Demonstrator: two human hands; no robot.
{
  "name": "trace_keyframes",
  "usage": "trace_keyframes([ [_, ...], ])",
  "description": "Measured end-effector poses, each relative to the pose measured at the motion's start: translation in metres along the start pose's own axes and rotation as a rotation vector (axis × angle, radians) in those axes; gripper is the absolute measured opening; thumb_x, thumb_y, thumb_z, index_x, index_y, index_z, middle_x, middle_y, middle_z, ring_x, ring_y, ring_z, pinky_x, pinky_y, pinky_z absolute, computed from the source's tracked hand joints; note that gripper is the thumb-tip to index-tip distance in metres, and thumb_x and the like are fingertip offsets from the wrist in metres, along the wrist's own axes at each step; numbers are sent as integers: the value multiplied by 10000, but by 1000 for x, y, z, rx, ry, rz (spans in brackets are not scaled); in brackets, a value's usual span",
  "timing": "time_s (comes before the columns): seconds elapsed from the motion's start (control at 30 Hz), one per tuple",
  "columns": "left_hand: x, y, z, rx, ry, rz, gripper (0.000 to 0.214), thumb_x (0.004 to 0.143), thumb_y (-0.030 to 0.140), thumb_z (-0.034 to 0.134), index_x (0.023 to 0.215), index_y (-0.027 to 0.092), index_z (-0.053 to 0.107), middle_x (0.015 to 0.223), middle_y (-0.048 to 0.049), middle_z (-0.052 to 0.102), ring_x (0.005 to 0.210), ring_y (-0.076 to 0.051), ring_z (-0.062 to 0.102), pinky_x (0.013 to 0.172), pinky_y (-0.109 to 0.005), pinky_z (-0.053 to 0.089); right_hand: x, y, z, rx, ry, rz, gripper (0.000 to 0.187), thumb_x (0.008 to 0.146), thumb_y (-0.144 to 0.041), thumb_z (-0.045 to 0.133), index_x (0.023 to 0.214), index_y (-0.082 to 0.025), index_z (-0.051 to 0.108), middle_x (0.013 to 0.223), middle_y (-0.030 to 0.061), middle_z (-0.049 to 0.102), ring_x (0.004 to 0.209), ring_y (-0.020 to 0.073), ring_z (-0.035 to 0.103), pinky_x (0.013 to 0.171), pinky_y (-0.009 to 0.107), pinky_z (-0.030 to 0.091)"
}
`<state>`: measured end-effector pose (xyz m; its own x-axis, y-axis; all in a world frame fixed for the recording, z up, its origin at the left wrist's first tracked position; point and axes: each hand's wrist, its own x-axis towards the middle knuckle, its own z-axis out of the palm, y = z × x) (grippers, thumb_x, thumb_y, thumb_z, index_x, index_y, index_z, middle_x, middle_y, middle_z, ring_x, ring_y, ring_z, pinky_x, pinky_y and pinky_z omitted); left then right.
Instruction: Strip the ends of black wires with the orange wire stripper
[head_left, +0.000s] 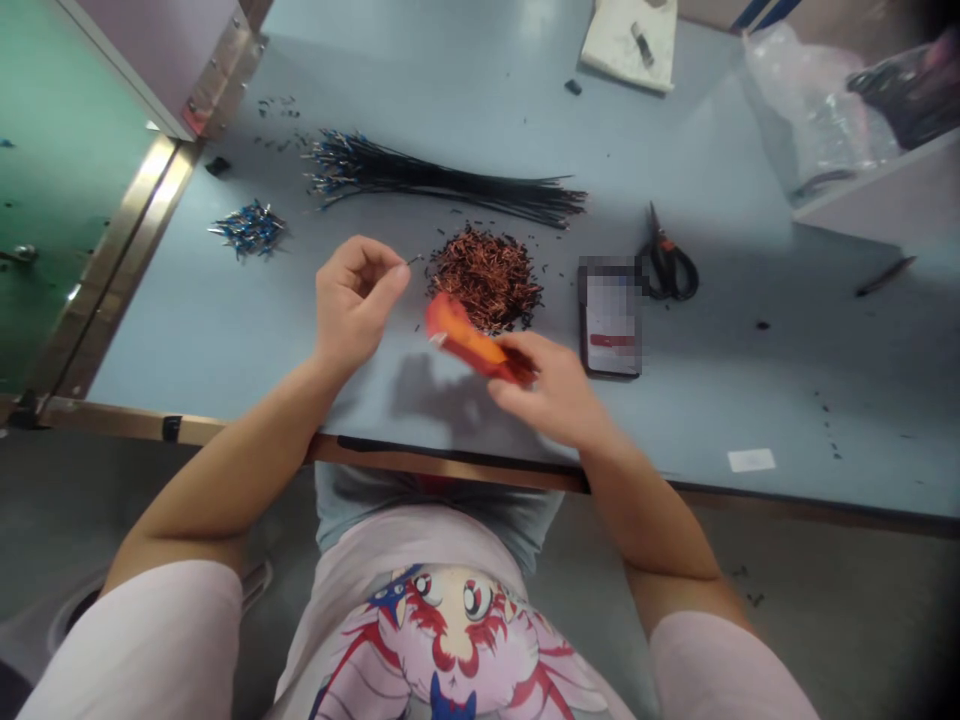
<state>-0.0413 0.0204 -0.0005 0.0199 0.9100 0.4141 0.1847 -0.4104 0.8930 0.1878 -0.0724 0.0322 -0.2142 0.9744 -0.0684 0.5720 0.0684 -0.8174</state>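
Between the thumb and forefinger of my left hand (351, 305) is a short, thin dark wire (415, 260), its tip pointing right. My right hand (551, 390) is closed around a red and orange hand tool (472, 338) that looks like a wire stripper; motion blurs it. The tool's head points up and left, apart from the wire. Just beyond it lies a heap of short copper-and-black wire pieces (487, 275). Farther back, a bundle of long black wires (450, 180) with blue ends at the left rests on the table.
A small pile of blue-ended terminals (251, 230) lies at the left. On the right are a phone (611, 335), black-handled scissors (667, 262) and a pen (885, 276). Plastic bags (817, 100) sit at the back right. The table's front edge (450, 468) runs before my body.
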Motion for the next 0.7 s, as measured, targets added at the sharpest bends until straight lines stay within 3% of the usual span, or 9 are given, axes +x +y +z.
trace_keyframes([
  [0.13, -3, 2, 4, -2, 11, 42, 141, 888, 377, 656, 855, 250, 602, 748, 1, 601, 620, -120, 534, 558, -273, 432, 1, 2, -14, 717, -14, 117, 303, 820, -308, 558, 1078, -187, 662, 1055, 84, 728, 989, 258, 700, 909, 464, 555],
  [0.23, -8, 5, 10, 11, -42, 59, 140, 872, 369, 664, 859, 231, 647, 775, -13, 642, 674, -128, 576, 602, -272, 468, 2, 2, -7, 997, -98, 237, 304, 799, -317, 598, 1070, -188, 653, 1023, 81, 733, 905, 248, 725, 864, 478, 588],
  [0.37, -12, 10, 13, 23, -59, 79, 90, 868, 309, 670, 846, 222, 678, 760, -5, 652, 673, -124, 581, 613, -266, 470, 0, 2, 10, 1000, -190, 370, 305, 785, -274, 683, 1072, -177, 650, 997, 67, 727, 827, 212, 730, 816, 427, 603],
  [0.7, -12, 22, 7, 18, -174, 49, 57, 806, 217, 661, 754, 207, 681, 680, 4, 635, 564, -104, 511, 514, -251, 399, -8, -4, 12, 988, -221, 358, 407, 823, -471, 775, 1087, -187, 652, 1016, 76, 707, 876, 220, 728, 829, 425, 618],
])
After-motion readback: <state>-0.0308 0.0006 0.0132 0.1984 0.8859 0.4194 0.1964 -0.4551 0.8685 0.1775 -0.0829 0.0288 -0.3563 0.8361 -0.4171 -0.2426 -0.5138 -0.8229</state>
